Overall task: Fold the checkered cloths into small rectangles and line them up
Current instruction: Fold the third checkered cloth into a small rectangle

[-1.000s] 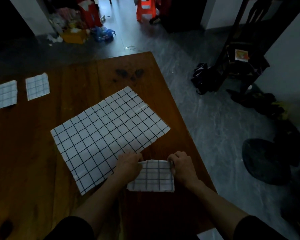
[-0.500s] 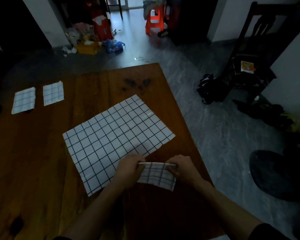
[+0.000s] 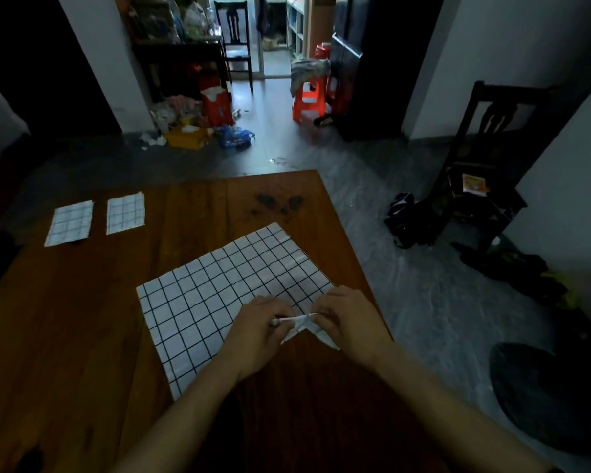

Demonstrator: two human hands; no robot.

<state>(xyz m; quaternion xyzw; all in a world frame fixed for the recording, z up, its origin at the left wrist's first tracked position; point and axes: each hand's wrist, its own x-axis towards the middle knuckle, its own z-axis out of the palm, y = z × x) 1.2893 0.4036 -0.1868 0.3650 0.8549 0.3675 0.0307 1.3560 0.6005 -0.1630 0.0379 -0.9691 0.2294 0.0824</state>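
Two bare arms reach out over a brown wooden tabletop [image 3: 82, 336]. The left hand [image 3: 258, 331] and the right hand [image 3: 350, 319] are close together near the right edge. Both pinch a small folded cloth [image 3: 301, 324] with curled fingers. It is lifted a bit, and its two ends hang down under the hands like a little tent. Most of it is hidden by the fingers.

Just behind and to the left of the hands lies a big cloth [image 3: 219, 295]. It is white with black lines in squares. It lies flat and open, turned at a slant. The left hand is over its near right part.

Farther back, on the left side, two small folded cloths lie flat side by side: the left one [image 3: 69, 222] and the right one [image 3: 125, 213]. They are near each other but apart.

Some dark spots [image 3: 277, 203] mark the wood near the far edge.

Past the tabletop is a gray floor [image 3: 372, 206]. A dark chair [image 3: 485, 158] stands on the right. Far back is an orange stool [image 3: 309, 100].
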